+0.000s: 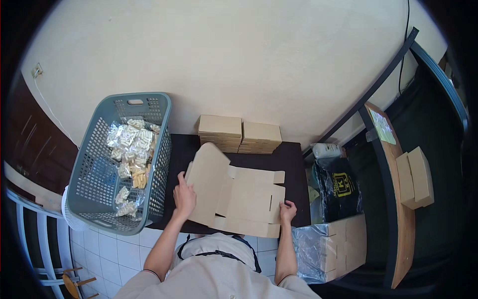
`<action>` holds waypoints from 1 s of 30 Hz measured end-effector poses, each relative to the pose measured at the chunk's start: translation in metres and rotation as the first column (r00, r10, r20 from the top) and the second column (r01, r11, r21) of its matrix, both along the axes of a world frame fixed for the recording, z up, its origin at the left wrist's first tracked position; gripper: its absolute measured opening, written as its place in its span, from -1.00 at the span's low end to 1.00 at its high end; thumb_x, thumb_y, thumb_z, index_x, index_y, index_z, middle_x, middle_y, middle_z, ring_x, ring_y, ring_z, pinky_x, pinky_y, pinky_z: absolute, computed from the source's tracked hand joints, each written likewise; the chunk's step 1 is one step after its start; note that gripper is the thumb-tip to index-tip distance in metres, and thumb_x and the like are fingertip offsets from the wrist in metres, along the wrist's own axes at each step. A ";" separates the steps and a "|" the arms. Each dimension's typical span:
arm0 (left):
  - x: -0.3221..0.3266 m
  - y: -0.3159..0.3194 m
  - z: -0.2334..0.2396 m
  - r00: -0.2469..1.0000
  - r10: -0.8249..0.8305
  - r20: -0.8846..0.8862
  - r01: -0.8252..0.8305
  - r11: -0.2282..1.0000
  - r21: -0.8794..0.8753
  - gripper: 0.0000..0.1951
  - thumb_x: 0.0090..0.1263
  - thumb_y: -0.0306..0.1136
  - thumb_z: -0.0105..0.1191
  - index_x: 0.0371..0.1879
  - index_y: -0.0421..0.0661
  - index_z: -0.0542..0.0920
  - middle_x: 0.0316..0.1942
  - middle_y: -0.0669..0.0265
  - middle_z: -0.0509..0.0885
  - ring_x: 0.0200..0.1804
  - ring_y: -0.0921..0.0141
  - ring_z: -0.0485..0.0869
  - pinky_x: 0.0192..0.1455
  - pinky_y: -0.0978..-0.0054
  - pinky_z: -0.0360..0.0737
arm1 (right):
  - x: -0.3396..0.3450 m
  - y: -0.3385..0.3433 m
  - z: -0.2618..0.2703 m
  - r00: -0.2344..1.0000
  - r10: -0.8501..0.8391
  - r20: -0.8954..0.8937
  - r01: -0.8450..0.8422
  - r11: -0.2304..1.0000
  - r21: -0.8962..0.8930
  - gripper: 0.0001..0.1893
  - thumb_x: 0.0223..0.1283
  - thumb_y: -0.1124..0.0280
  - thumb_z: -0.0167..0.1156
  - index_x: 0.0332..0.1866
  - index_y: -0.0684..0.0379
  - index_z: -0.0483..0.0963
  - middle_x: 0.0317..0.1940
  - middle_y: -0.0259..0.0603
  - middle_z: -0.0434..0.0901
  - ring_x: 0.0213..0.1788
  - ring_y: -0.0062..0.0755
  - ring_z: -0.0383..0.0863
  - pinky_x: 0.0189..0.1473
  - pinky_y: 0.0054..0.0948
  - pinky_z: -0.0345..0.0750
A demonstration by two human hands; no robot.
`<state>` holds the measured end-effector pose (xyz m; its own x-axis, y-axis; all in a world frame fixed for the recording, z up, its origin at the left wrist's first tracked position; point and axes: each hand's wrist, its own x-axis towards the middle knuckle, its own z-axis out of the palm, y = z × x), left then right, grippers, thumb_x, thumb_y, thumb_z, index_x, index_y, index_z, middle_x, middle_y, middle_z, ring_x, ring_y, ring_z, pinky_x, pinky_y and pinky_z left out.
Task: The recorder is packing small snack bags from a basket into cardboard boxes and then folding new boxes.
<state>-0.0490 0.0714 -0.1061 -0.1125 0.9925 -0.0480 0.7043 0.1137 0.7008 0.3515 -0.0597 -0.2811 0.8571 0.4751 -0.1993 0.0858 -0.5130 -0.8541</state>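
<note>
An unfolded cardboard box blank (248,198) lies over the dark table (291,160) in front of me. Its left panel tilts upward, while the right part with flaps and a slot lies flatter. My left hand (185,196) grips the blank's left edge, thumb and fingers around the raised panel. On the right, my right hand (288,212) pinches the blank's right edge near the slot. Behind the blank, against the wall, stand two stacks of folded cardboard boxes, a left stack (220,129) and a right stack (261,134).
A grey-green plastic basket (158,168) with several bagged pale pieces (136,142) stands left of the table. To the right are a black plastic bag (336,187), flat cardboard in clear wrap (345,243), and a wooden shelf (405,239) bearing small boxes (420,177). A stool (71,286) stands lower left.
</note>
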 end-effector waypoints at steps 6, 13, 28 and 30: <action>0.008 -0.050 -0.133 0.791 -0.334 -0.512 0.350 0.934 -0.068 -0.07 0.32 -0.26 0.31 0.66 -0.07 0.11 0.62 -0.29 -0.01 0.64 -0.33 -0.11 0.56 -0.47 -0.20 | -0.016 -0.009 -0.006 0.721 0.606 0.337 -0.391 0.757 -0.524 -0.49 0.30 0.44 0.23 0.33 0.43 0.47 0.49 0.31 0.34 0.54 0.22 0.30 0.49 0.18 0.27; 0.059 -0.065 -0.159 0.793 -0.552 -0.257 0.377 0.776 -0.505 0.29 0.09 0.36 0.41 0.72 0.40 -0.22 0.69 -0.14 -0.49 0.61 -0.40 -0.55 0.33 -0.80 -0.38 | -0.050 -0.080 -0.033 0.559 0.677 0.478 -0.461 0.733 -0.500 -0.32 0.56 0.19 -0.08 0.55 0.54 0.13 0.55 0.38 0.20 0.64 0.31 0.08 0.62 0.36 -0.15; 0.068 -0.056 -0.169 0.757 -0.580 -0.303 0.289 0.711 -0.641 0.39 0.00 0.42 0.44 0.68 0.55 -0.37 0.66 -0.03 -0.70 0.59 -0.28 -0.76 0.33 -0.78 -0.47 | 0.048 0.062 -0.026 0.396 0.852 0.341 -0.539 0.517 -0.665 -0.41 0.52 0.36 -0.06 0.54 0.46 0.18 0.60 0.21 0.18 0.66 0.13 0.11 0.54 0.59 -0.16; 0.072 -0.056 -0.169 0.762 -0.575 -0.297 0.294 0.716 -0.632 0.39 0.00 0.42 0.43 0.68 0.55 -0.37 0.66 -0.03 -0.70 0.59 -0.28 -0.76 0.33 -0.77 -0.48 | 0.041 0.031 -0.036 0.412 0.821 0.394 -0.485 0.564 -0.668 -0.38 0.57 0.26 -0.10 0.56 0.46 0.12 0.62 0.20 0.13 0.66 0.18 0.09 0.52 0.59 -0.13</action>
<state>0.0228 0.0152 -0.2751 0.1789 0.7569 -0.6286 0.9743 -0.0473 0.2203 0.3926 -0.0283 -0.3170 0.2762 0.9553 -0.1053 0.9430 -0.2906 -0.1623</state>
